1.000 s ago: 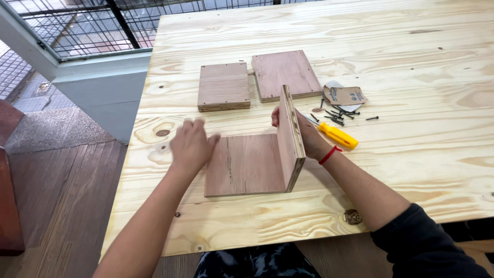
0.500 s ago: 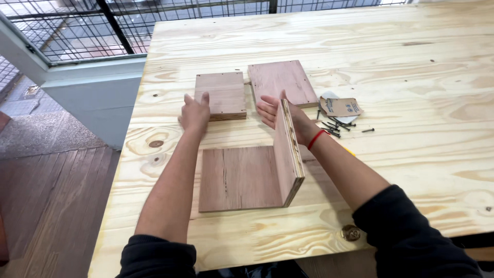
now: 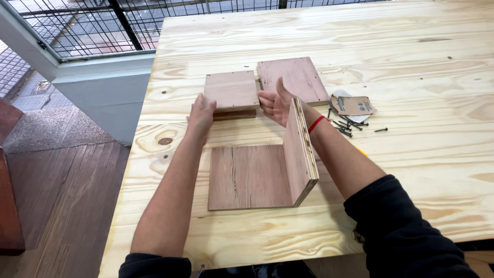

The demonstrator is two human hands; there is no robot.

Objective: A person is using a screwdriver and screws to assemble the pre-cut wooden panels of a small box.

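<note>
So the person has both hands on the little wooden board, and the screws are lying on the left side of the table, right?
Not quite. Both hands, the left hand and right hand, do hold the small wooden board, but the screws lie on the right side of the table, beside a torn brown paper packet. The head view shows this.

Both hands, left hand [image 3: 200,114] and right hand [image 3: 274,102], grip a small plywood stack [image 3: 231,91] on the table [image 3: 411,51].
</note>
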